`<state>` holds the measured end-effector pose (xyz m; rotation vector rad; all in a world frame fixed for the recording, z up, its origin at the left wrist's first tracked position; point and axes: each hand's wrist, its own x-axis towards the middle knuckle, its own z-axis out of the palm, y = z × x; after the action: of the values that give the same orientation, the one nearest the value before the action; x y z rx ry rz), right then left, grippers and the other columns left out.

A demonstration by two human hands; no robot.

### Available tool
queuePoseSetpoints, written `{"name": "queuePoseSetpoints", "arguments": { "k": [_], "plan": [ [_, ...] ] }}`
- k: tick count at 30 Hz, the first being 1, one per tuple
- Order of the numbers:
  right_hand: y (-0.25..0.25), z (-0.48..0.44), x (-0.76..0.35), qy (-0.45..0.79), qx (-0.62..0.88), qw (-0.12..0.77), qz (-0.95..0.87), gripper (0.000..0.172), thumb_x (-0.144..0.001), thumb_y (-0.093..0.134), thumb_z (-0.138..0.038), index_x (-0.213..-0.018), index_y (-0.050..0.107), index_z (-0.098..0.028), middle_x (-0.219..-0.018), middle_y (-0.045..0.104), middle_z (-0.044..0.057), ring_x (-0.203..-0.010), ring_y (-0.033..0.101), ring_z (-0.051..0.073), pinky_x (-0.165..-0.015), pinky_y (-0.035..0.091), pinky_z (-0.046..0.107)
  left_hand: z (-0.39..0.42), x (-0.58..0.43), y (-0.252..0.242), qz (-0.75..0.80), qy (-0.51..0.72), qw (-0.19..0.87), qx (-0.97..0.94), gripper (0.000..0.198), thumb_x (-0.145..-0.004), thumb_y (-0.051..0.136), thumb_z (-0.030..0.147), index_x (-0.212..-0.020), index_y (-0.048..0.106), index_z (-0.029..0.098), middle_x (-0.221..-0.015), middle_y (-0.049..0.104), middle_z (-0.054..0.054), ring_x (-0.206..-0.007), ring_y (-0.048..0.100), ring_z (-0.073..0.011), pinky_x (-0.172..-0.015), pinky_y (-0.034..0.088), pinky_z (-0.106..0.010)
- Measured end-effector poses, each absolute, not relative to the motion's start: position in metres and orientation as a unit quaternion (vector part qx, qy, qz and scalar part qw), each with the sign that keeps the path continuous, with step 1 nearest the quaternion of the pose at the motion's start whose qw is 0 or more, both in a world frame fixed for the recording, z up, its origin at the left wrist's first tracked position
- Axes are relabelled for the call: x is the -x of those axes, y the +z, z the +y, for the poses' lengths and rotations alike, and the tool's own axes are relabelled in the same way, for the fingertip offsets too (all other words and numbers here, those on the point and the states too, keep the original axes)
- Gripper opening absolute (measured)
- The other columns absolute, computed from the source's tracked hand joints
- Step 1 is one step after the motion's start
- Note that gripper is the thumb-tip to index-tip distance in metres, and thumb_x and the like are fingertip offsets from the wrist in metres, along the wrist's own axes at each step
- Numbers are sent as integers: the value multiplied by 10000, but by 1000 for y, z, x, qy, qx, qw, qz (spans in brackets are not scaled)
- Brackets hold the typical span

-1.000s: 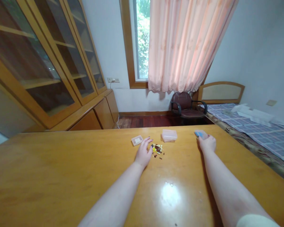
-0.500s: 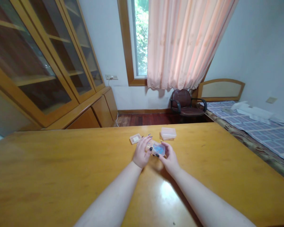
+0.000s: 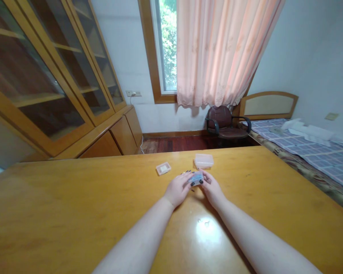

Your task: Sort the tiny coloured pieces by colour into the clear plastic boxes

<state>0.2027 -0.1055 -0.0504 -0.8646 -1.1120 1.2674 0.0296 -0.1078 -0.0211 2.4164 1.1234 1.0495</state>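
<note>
Between my two hands is a small clear plastic box (image 3: 196, 177) with something blue in it, held just above the table. My left hand (image 3: 177, 188) is closed on the box's left side, its fingers over the top and the thumb at the near edge. My right hand (image 3: 212, 189) grips the right end, thumb in front and fingers behind. Much of the box is hidden by the fingers. Beyond my left hand lies a small open pinkish tray (image 3: 159, 172) with a whitish piece inside. Farther back on the right sits a larger translucent pink box (image 3: 204, 160).
The wooden table (image 3: 74, 205) spreads wide around my arms. Tiny marks or bits (image 3: 207, 223) show near the glare. A glass-door cabinet (image 3: 94, 118) stands left, an armchair (image 3: 227, 123) beyond the table, and a bed (image 3: 311, 144) on the right.
Both hands have moved slightly right with the clear box. It now appears tilted differently, with more of it covered by my fingers. The small tray is now free of my left hand.
</note>
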Motion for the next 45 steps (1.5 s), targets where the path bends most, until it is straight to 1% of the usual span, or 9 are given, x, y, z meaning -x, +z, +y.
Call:
{"name": "queuePoseSetpoints", "arguments": {
  "k": [4, 10, 19, 25, 32, 36, 39, 42, 45],
  "plan": [
    [-47, -108, -198, 584, 361, 580, -439, 590, -593, 761, -455, -1091, 551, -217, -1136, 630, 117, -1073, 579, 293, -936, 448, 492, -109, -31, -19, 410, 367, 143, -823, 340, -885, 430, 232, -1194, 571, 223, -1176, 633, -65, -1072, 593, -183, -974, 455, -386],
    [-45, -113, -193, 562, 415, 578, -422, 551, -580, 773, -371, -1058, 555, -206, -1069, 660, 102, -1021, 608, 276, -935, 449, 481, -114, -36, -14, 413, 352, 129, -830, 302, -885, 423, 223, -1123, 610, 222, -1077, 679, -53, -952, 644, -182, -862, 519, -337],
    [-37, -118, -189, 578, 410, 590, -388, 499, -566, 781, -355, -993, 588, -184, -978, 678, 87, -911, 640, 264, -856, 496, 455, -117, -39, -13, 423, 357, 105, -826, 304, -900, 384, 212, -1107, 607, 231, -1051, 684, -35, -936, 638, -167, -851, 502, -309],
    [-36, -122, -186, 588, 393, 589, -391, 535, -585, 781, -362, -1046, 580, -181, -999, 677, 93, -903, 643, 252, -831, 512, 416, -115, -40, -14, 523, 344, 130, -769, 310, -917, 335, 239, -947, 638, 180, -884, 695, -60, -803, 645, -171, -738, 506, -296],
    [-50, -110, -193, 571, 357, 617, -408, 617, -598, 780, -386, -1138, 529, -224, -1218, 587, 126, -1098, 567, 280, -951, 438, 474, -104, -31, -25, 521, 416, 220, -712, 290, -911, 360, 248, -1024, 618, 180, -985, 694, -51, -898, 643, -159, -810, 507, -297],
    [-49, -107, -196, 564, 353, 597, -448, 524, -721, 681, -430, -1180, 527, -228, -1267, 556, 118, -1149, 532, 278, -951, 444, 475, -95, -28, -36, 510, 479, 238, -674, 276, -899, 381, 220, -1061, 594, 157, -1038, 679, -77, -971, 630, -168, -880, 492, -326],
    [-47, -107, -197, 521, 355, 596, -498, 465, -801, 589, -428, -1208, 521, -213, -1286, 541, 116, -1184, 504, 264, -1001, 402, 465, -93, -26, -37, 508, 501, 227, -663, 276, -905, 372, 217, -1076, 582, 165, -1060, 669, -74, -1001, 617, -167, -905, 483, -337],
    [-46, -109, -199, 439, 385, 586, -562, 515, -821, 565, -373, -1292, 455, -197, -1325, 500, 125, -1216, 474, 251, -1046, 353, 451, -95, -28, -33, 502, 482, 213, -686, 272, -902, 377, 199, -1093, 569, 172, -1082, 659, -69, -1021, 606, -164, -919, 478, -341],
    [-45, -113, -201, 394, 412, 545, -614, 601, -825, 547, -298, -1381, 340, -205, -1335, 484, 129, -1156, 530, 240, -993, 425, 429, -98, -31, -31, 492, 461, 201, -711, 297, -900, 368, 177, -1147, 533, 171, -1146, 632, -80, -1077, 580, -166, -952, 461, -352]
  ]
}}
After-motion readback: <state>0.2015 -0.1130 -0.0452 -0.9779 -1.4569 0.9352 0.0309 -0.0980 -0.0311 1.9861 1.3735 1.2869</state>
